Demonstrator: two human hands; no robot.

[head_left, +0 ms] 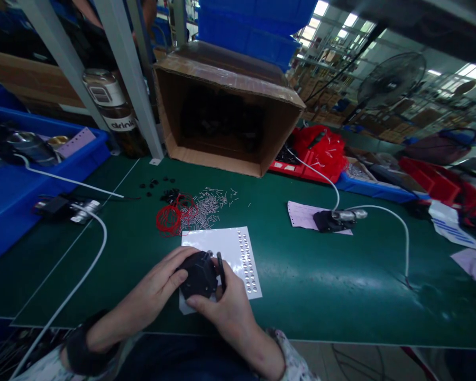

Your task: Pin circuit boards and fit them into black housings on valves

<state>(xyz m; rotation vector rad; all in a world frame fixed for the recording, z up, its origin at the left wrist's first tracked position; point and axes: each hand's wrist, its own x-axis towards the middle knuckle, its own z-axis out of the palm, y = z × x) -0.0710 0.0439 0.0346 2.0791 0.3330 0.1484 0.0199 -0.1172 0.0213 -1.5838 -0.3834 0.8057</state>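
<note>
My left hand (158, 288) and my right hand (228, 307) both grip a round black plastic part (199, 274) over a white sheet (232, 248) dotted with small silver pieces. The left fingers curl over the part's left side. The right thumb presses its lower edge, and a thin dark tool (221, 270) stands between the right fingers. Just beyond the sheet lie a coil of red wire (170, 217), a scatter of small metal pins (210, 203) and several tiny black bits (154, 184).
An open cardboard box (226, 114) lies on its side at the back of the green mat (321, 275). A blue bin (8, 185) stands left, red trays (321, 153) right. Corded tools (337, 218) (69, 209) lie on the mat. A bottle (111, 111) stands by a shelf post.
</note>
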